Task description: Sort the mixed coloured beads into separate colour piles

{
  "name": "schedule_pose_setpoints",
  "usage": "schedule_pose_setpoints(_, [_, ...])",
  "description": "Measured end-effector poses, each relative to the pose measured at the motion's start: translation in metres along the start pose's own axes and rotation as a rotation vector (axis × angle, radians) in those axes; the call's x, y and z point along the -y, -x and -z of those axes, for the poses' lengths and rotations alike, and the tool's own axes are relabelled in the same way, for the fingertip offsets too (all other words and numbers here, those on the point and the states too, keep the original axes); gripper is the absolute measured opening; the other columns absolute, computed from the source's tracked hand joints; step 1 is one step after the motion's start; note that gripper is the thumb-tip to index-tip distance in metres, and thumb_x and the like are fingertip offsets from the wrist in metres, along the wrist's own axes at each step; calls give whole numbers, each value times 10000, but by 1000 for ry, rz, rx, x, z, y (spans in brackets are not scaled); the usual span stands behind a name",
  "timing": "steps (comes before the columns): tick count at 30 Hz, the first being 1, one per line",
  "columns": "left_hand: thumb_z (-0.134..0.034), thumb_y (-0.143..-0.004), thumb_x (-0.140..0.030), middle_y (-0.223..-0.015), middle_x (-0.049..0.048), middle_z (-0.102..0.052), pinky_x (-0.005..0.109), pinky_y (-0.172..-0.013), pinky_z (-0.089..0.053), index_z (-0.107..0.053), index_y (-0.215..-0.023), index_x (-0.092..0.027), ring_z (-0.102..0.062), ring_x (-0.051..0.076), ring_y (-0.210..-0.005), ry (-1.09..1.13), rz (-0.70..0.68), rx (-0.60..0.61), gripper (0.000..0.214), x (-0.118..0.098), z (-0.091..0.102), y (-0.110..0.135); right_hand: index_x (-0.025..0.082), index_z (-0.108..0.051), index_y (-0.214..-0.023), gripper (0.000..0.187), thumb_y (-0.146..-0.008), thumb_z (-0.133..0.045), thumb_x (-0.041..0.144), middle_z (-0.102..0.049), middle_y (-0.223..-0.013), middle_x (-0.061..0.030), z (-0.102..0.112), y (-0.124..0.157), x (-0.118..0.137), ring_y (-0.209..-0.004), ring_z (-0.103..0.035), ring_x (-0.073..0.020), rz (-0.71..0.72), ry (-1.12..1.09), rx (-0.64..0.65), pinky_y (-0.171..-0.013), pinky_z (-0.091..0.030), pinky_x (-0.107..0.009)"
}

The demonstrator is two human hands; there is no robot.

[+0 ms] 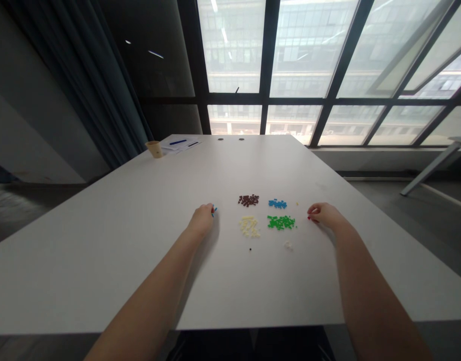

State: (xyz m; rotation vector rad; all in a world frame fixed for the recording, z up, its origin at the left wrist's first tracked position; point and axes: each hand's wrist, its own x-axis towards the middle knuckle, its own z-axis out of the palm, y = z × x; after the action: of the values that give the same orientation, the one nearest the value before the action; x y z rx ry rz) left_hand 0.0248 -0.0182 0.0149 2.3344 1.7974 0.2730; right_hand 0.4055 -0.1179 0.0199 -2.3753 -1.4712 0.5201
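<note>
Two bare hands rest on a smooth white worktop (102,240), either side of four small heaps of tiny, stubby beads.

The left hand (202,219) has its grip pinched shut on a blue bead (214,210), just left of the heaps. The right hand (325,214) curls over a red speck (309,218), and I cannot tell whether its grip holds it. Between them lie a brown heap (248,200), blue heap (277,203), cream heap (249,225) and green heap (280,222). One dark bead (250,248) lies loose, and one paper cup (154,149) stands far off.

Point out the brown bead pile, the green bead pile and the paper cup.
brown bead pile (248,200), head view, heap's middle.
green bead pile (280,222), head view, heap's middle.
paper cup (154,149), head view, side wall.
</note>
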Motion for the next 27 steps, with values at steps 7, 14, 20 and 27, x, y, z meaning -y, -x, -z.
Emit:
schedule_pose_setpoints(7, [-394,-711,-52,-861,94,-634,239,-674,-385,-588,-843,-149,-569,170,-770,13,-7,2,254,0,-1,-1,135,-679,-752,151,-691,-564,210,-651,-621,-50,2,3,6,-578,-567,-125,-27,64,11,-558,-385,-214])
schedule_pose_setpoints(14, [-394,-718,-59,-872,92,-634,235,-691,-388,-591,-850,-148,-565,164,-774,27,-8,3,253,-1,2,1,143,-684,-727,138,-642,-625,234,-663,-684,-54,4,9,12,-599,-565,-129,-15,138,44,-541,-374,-213])
schedule_pose_setpoints(20, [-394,-721,-57,-858,89,-634,235,-672,-386,-593,-849,-149,-566,163,-761,31,8,18,253,-3,4,3,159,-703,-730,135,-674,-602,228,-645,-581,-37,2,5,8,-563,-566,-129,-25,87,34,-542,-387,-211])
schedule_pose_setpoints(27, [-400,-724,-70,-849,82,-631,232,-672,-386,-588,-832,-152,-562,156,-754,55,-18,-8,232,0,1,0,170,-710,-764,147,-676,-595,194,-682,-713,-56,-3,-4,-3,-635,-593,-131,-28,179,-71,-592,-407,-200])
